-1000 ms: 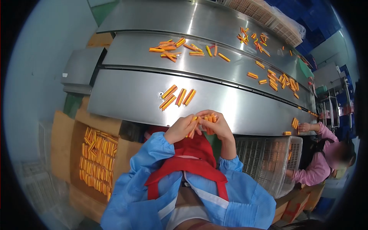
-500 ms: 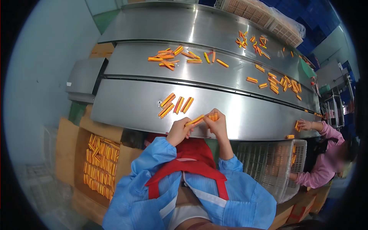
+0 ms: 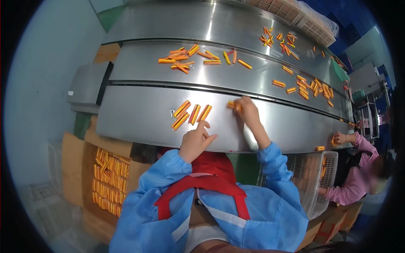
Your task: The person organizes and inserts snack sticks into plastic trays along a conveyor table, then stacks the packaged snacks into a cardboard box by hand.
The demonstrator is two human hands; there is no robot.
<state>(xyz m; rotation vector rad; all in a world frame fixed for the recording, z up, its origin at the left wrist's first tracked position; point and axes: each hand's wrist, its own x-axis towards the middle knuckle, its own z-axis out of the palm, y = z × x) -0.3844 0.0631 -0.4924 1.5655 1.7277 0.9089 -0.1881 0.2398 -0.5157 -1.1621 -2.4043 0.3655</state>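
Note:
Over the nearest metal tabletop [image 3: 139,114], my right hand [image 3: 249,111] is closed around short orange-and-yellow sticks [image 3: 230,104], whose ends stick out to its left. The palm hides how many there are. Lower and to the left, my left hand [image 3: 195,141] has its fingers spread and holds nothing. Its index fingertip is close to the lower end of a stick bundle [image 3: 204,113]. Several such bundles, yellow and orange with darker red stripes, lie slanted side by side there, among them a lower left bundle [image 3: 180,121].
More sticks lie loose on the middle tabletop [image 3: 177,59] and the far one. At lower left, an open cardboard box [image 3: 76,168] holds rows of sticks. A plastic crate [image 3: 333,168] stands at right, beside a co-worker in pink sleeves [image 3: 344,196] whose hand [image 3: 340,138] grips sticks.
My hands, together on sticks at the front edge before, are now apart. The right moved up the tabletop with sticks; the left let go and moved left. The camera view shifted slightly.

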